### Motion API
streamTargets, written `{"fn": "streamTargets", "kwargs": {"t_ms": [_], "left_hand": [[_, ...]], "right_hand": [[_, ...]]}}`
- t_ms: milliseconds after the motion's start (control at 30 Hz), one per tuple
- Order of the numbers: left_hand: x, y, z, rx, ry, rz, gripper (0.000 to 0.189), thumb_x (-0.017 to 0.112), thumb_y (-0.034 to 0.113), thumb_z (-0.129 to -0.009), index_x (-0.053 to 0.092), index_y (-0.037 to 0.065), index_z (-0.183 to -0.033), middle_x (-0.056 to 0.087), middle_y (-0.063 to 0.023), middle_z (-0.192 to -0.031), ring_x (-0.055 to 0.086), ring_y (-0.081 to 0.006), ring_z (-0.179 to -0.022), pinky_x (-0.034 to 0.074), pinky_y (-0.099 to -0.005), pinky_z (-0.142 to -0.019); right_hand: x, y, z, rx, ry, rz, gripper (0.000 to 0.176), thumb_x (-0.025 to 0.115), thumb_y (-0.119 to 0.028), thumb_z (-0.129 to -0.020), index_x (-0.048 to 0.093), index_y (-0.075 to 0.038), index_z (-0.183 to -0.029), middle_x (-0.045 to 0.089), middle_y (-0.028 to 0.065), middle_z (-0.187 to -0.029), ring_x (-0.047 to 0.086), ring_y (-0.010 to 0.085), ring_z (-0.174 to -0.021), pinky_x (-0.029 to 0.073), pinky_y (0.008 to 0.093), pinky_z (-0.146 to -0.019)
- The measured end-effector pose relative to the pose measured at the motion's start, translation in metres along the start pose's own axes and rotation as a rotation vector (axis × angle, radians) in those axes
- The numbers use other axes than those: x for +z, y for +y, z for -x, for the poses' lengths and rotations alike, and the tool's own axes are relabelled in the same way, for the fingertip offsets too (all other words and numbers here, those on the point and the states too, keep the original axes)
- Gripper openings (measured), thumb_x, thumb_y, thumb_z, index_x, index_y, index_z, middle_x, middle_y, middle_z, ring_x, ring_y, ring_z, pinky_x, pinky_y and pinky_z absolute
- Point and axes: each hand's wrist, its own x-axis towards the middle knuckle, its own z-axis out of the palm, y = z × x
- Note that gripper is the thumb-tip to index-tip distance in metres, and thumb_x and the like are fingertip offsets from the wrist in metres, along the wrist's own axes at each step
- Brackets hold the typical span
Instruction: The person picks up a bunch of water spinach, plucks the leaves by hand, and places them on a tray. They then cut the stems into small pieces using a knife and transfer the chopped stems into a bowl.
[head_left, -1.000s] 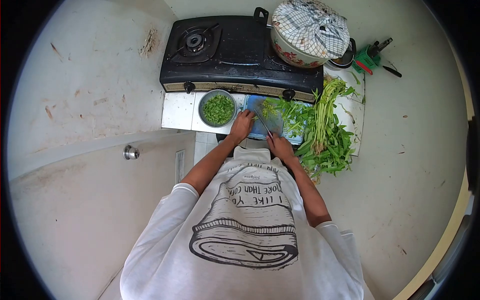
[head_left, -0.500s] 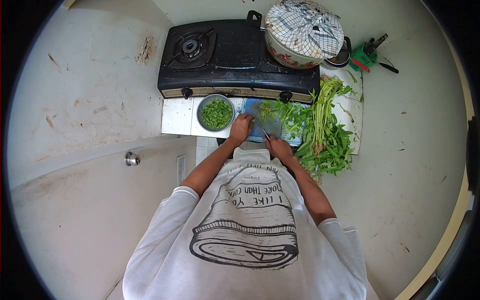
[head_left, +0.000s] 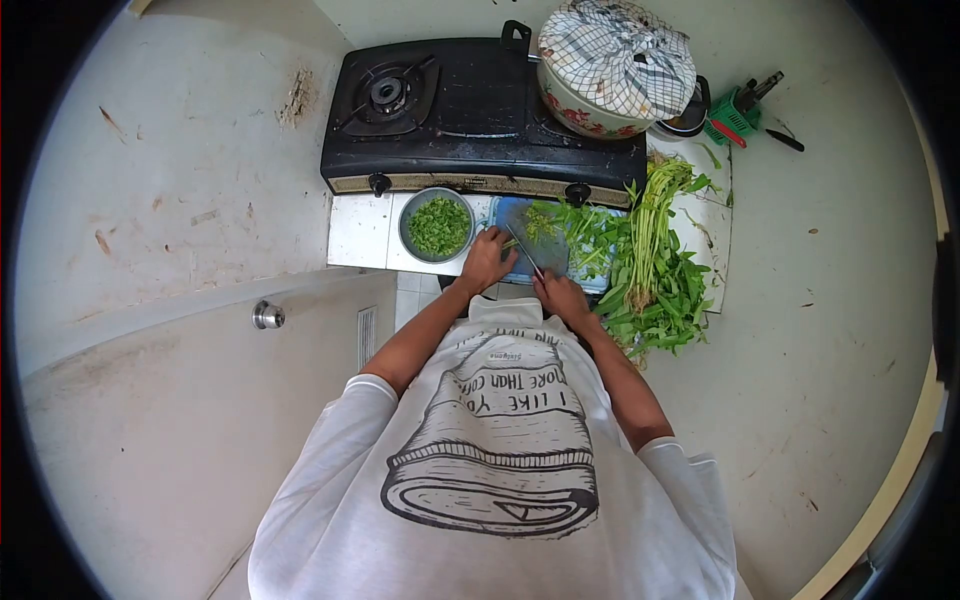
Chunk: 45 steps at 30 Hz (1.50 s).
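Note:
My right hand (head_left: 562,297) is closed round the handle of a knife (head_left: 528,254), whose blade points up and left over a blue cutting board (head_left: 581,282). Beside the blade, my left hand (head_left: 487,258) has its fingers pressed together on a few green stems (head_left: 511,243). Cut bits of greens (head_left: 541,220) lie at the board's far side, and loose leafy pieces (head_left: 590,235) cover its right part. Left of the board stands a grey bowl (head_left: 405,246) filled with chopped greens (head_left: 438,226).
A large bunch of long-stemmed leafy greens (head_left: 650,260) lies right of the board, partly over the counter's edge. Behind stands a black two-burner stove (head_left: 480,110) with a cloth-covered pot (head_left: 590,122). A green basket (head_left: 727,116) holding utensils is at the back right.
My left hand has shifted slightly, and green stems now show between its fingers and the blade. The whole view has slid slightly right; bowl and bunch stay in place.

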Motion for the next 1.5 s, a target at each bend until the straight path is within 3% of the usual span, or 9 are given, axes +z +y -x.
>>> {"fn": "streamTargets", "kwargs": {"t_ms": [233,600,900,1200,1500], "left_hand": [[0.004,-0.002,-0.006,-0.091,-0.049,0.013,0.014,0.066,0.010,-0.090,0.068,0.001,-0.100,0.064,-0.0219,-0.100,0.062,-0.0432,-0.094,0.052,-0.0507,-0.084],[0.008,-0.009,-0.005,-0.030,0.035,0.144,0.010,0.060,-0.005,-0.083,0.065,-0.001,-0.091,0.063,-0.0189,-0.091,0.063,-0.0419,-0.090,0.050,-0.0517,-0.079],[0.008,-0.007,-0.006,-0.056,0.049,0.132,0.006,0.062,-0.004,-0.082,0.066,-0.002,-0.087,0.061,-0.0203,-0.088,0.062,-0.0430,-0.087,0.050,-0.0528,-0.079],[0.012,-0.011,-0.005,-0.065,0.058,0.120,0.006,0.065,-0.003,-0.083,0.065,-0.002,-0.089,0.062,-0.0207,-0.090,0.063,-0.0431,-0.088,0.050,-0.0529,-0.079],[0.011,-0.010,-0.007,-0.081,0.044,0.145,0.009,0.063,-0.004,-0.082,0.065,-0.001,-0.090,0.059,-0.0223,-0.088,0.061,-0.0449,-0.085,0.049,-0.0542,-0.076]], "right_hand": [[0.002,0.005,0.003,0.012,0.041,-0.074,0.042,0.049,-0.042,-0.105,0.062,-0.001,-0.107,0.069,0.0294,-0.077,0.069,0.0506,-0.076,0.056,0.0589,-0.072],[0.000,0.002,0.009,-0.067,0.103,-0.085,0.042,0.051,-0.041,-0.104,0.062,-0.001,-0.104,0.068,0.0268,-0.069,0.069,0.0486,-0.068,0.057,0.0573,-0.064],[0.018,-0.001,0.002,-0.002,0.060,0.056,0.046,0.048,-0.042,-0.105,0.061,0.003,-0.103,0.069,0.0288,-0.073,0.070,0.0494,-0.072,0.058,0.0578,-0.069],[0.010,-0.022,-0.019,0.031,-0.019,0.013,0.046,0.046,-0.035,-0.105,0.060,0.009,-0.103,0.072,0.0302,-0.087,0.072,0.0475,-0.084,0.058,0.0560,-0.081],[0.006,-0.014,-0.001,0.010,0.003,-0.021,0.045,0.048,-0.035,-0.104,0.063,0.007,-0.101,0.071,0.0281,-0.081,0.072,0.0460,-0.077,0.058,0.0545,-0.074]]}}
